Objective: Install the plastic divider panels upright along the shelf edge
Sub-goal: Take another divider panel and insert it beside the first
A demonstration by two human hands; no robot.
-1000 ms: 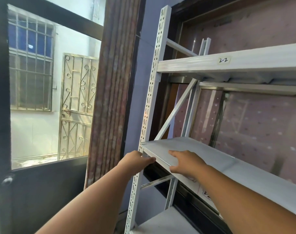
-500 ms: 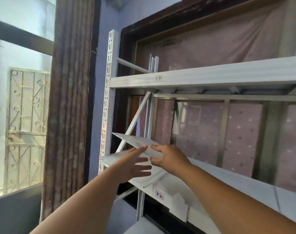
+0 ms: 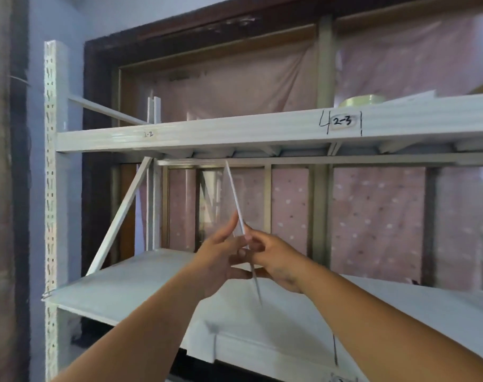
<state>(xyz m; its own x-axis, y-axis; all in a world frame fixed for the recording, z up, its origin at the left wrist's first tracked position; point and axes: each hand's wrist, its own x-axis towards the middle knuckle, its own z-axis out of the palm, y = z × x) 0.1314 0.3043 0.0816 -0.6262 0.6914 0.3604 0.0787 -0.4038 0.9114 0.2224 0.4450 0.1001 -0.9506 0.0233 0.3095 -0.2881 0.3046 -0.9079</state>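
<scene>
A thin clear plastic divider panel (image 3: 234,194) stands nearly upright on the white lower shelf (image 3: 130,282), seen edge-on, its top close under the upper shelf beam (image 3: 235,132). My left hand (image 3: 221,255) presses its left face with fingers stretched upward. My right hand (image 3: 273,255) pinches the panel's near edge from the right. The panel leans slightly left at the top, and its bottom end reaches the shelf near the front edge.
A perforated white upright post (image 3: 51,188) and a diagonal brace (image 3: 119,216) close the rack's left end. The upper beam carries labels 2-2 and 2-3 (image 3: 342,121). A tape roll (image 3: 363,100) lies on the upper shelf. Pink dotted cloth covers the window behind.
The panel went from lying flat on the lower shelf to standing nearly upright between the shelves. Both hands shifted right along the shelf and rose with it; the view panned right.
</scene>
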